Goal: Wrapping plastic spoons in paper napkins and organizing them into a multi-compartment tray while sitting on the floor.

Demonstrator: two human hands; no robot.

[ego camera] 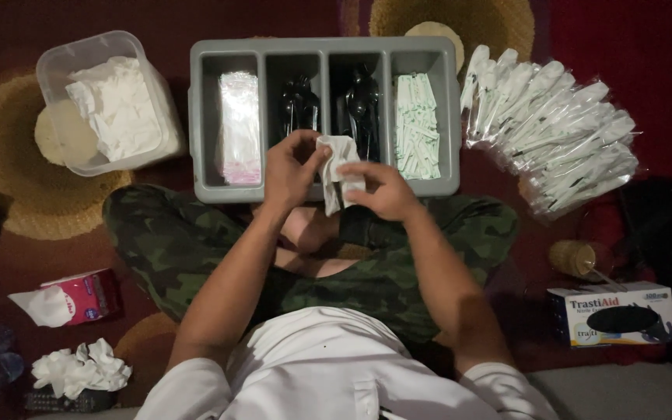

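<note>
grey four-slot tray (205,117) on the floor before crossed legs: clear sleeves, black cutlery in two slots, wrapped picks. finished sealed packs (554,124) fanned to the right, a good pile done; tub of napkins (118,105) at left looks well stocked, so likely plenty left. left hand (289,173) and right hand (386,190) both pinch a white napkin (338,175) over the tray's near edge, half folded, long axis near vertical, hanging toward the lap.

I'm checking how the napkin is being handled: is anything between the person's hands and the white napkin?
Nothing visible. Both the left hand and the right hand already grip the white napkin directly, bare-fingered, just in front of the grey divided tray and above the lap.
</note>
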